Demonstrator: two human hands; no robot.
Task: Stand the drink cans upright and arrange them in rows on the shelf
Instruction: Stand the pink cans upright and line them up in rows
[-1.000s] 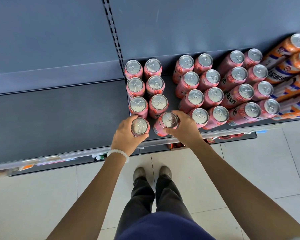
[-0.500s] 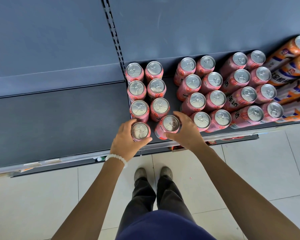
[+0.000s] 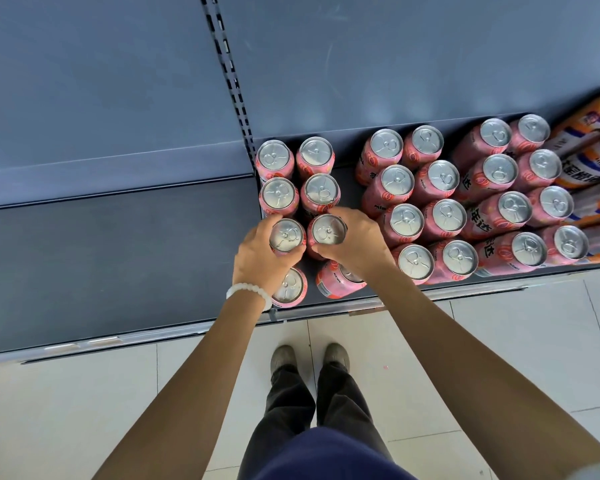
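Row alignment at the shelf (image 3: 118,237) left end: left hand (image 3: 257,261) grips one upright can (image 3: 286,235), right hand (image 3: 357,244) its neighbour (image 3: 328,231); next, probably square both against the rows behind.

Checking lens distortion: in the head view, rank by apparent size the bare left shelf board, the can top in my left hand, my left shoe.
1. The bare shelf board, largest by far.
2. The can top in the left hand and the left shoe look alike; the can is nearer, so unranked.
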